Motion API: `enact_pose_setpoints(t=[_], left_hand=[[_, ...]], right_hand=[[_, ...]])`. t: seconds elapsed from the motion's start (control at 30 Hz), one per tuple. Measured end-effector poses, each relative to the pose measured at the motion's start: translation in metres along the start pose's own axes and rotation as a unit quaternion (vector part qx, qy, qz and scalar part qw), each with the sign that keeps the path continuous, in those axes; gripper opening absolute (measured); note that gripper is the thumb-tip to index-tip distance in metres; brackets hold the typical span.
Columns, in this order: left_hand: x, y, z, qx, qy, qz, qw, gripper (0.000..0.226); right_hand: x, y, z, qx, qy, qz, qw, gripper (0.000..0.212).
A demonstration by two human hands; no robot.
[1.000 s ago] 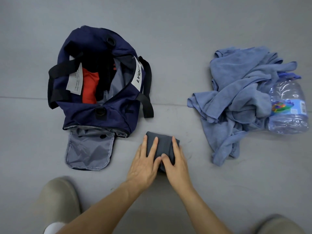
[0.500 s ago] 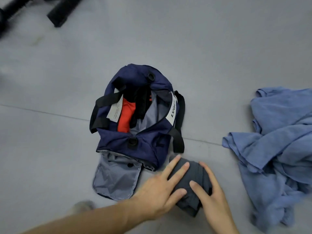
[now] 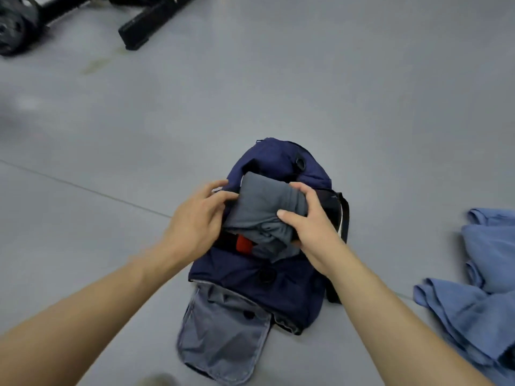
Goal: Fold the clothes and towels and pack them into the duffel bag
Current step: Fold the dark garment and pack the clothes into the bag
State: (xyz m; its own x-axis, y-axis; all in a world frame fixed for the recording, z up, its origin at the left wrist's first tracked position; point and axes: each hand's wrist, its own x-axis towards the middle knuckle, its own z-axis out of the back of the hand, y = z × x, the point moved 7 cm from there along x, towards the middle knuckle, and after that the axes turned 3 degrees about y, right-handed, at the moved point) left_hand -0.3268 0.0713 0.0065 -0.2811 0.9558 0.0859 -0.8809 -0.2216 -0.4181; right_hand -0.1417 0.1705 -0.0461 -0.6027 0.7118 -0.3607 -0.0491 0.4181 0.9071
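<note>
Centre: left hand (image 3: 195, 218) and right hand (image 3: 312, 227) curl their fingers round the folded grey garment (image 3: 264, 201) at the open mouth of the navy duffel bag (image 3: 264, 280); half a second earlier it lay on the floor. Blue towels (image 3: 479, 274) lie lower right, black equipment (image 3: 150, 23) upper left. The right hand hides most of the bag's label (image 3: 340, 218), leaving it unreadable.

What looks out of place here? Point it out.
The duffel bag has its grey end flap lying open on the floor, and the blue towels sit crumpled and unfolded at the right. The folded grey garment, gripped by the left hand and right hand over the bag's mouth, looks neat.
</note>
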Motion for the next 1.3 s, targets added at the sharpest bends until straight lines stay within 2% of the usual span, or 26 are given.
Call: enact_pose_setpoints(t=[0.1,0.2,0.3,0.4,0.5,0.6,0.67,0.73,0.8,0.9,1.0,1.07,1.17,1.3], left_hand=[[-0.015,0.018,-0.011,-0.065,-0.029,0.02,0.997,0.036],[-0.026,0.032,-0.036,-0.121,0.022,0.083,0.989,0.034],[-0.03,0.034,-0.055,-0.098,0.067,0.114,0.986,0.045],[-0.032,0.043,-0.067,-0.112,0.11,0.182,0.971,0.063],[-0.034,0.039,-0.073,-0.091,0.134,0.179,0.97,0.076],[-0.037,0.037,-0.08,-0.137,0.176,0.189,0.956,0.086],[-0.035,0.036,-0.081,-0.165,0.193,0.184,0.95,0.09],[-0.031,0.038,-0.077,-0.183,0.2,0.179,0.946,0.093],[-0.028,0.039,-0.068,-0.208,0.203,0.178,0.94,0.095],[-0.025,0.035,-0.052,-0.26,0.213,0.161,0.928,0.094],[-0.023,0.037,-0.042,-0.312,0.223,0.173,0.907,0.09],[-0.023,0.039,-0.04,-0.327,0.224,0.181,0.9,0.089],[-0.027,0.035,-0.041,-0.334,0.231,0.175,0.897,0.09],[-0.03,0.038,-0.044,-0.326,0.231,0.176,0.9,0.095]], right_hand=[[0.025,-0.04,-0.014,-0.008,0.003,-0.083,0.997,0.052],[0.032,-0.069,-0.01,-0.009,-0.012,-0.131,0.991,0.053],[0.034,-0.08,0.003,-0.068,-0.03,-0.14,0.987,0.054],[0.028,-0.085,0.008,-0.158,-0.023,-0.156,0.975,0.053],[0.025,-0.089,0.009,-0.235,-0.009,-0.164,0.958,0.055],[0.031,-0.091,0.006,-0.306,0.002,-0.15,0.94,0.062],[0.032,-0.092,0.004,-0.391,0.016,-0.144,0.909,0.069],[0.028,-0.085,0.003,-0.506,0.023,-0.134,0.852,0.075],[0.02,-0.071,0.0,-0.597,0.016,-0.071,0.799,0.076],[0.015,-0.057,-0.009,-0.624,0.045,0.006,0.78,0.068],[0.023,-0.071,-0.021,-0.642,0.147,-0.051,0.75,0.063],[0.027,-0.078,-0.028,-0.65,0.179,-0.084,0.734,0.069],[0.029,-0.09,-0.035,-0.677,0.197,-0.123,0.699,0.079],[0.03,-0.111,-0.039,-0.702,0.197,-0.16,0.665,0.08]])
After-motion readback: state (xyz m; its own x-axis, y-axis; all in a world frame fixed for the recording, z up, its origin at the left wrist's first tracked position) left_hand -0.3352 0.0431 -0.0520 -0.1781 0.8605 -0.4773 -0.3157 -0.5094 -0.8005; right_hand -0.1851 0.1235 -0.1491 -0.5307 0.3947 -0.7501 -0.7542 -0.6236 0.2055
